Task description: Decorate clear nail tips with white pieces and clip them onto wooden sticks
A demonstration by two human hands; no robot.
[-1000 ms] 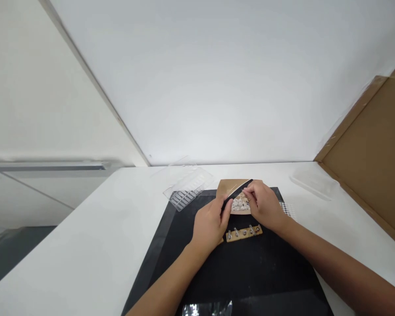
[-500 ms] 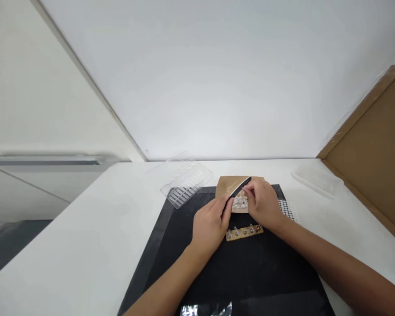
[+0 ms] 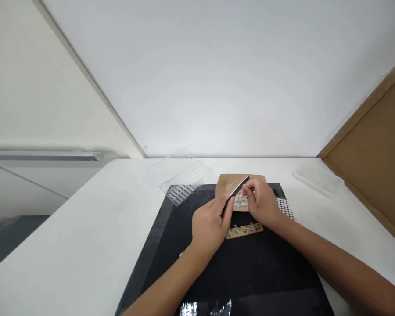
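Note:
My left hand point(image 3: 212, 221) is closed on a slim black nail file point(image 3: 239, 188) with a pale edge, held tilted up to the right. Close to the file's far part is my right hand point(image 3: 261, 201), its thumb and fingertips pinched together. Whatever sits in that pinch is too small and too covered to make out. Below both hands lies a brown tray point(image 3: 224, 182) with small whitish pieces point(image 3: 240, 201) in it. A wooden strip point(image 3: 240, 234) carrying several small metal-and-clear posts rests just in front of my hands on the black mat point(image 3: 250, 267).
Clear plastic trays point(image 3: 187, 180) with slots lie at the mat's back left. A white dotted sheet point(image 3: 289, 209) is beyond my right wrist, and a translucent lid point(image 3: 317, 180) sits farther right. Brown cardboard point(image 3: 371, 149) stands along the right side; shiny plastic point(image 3: 206, 308) lies at the front.
My right fingers have shifted slightly along the file. The view has tilted a little; my left hand keeps its hold on the file.

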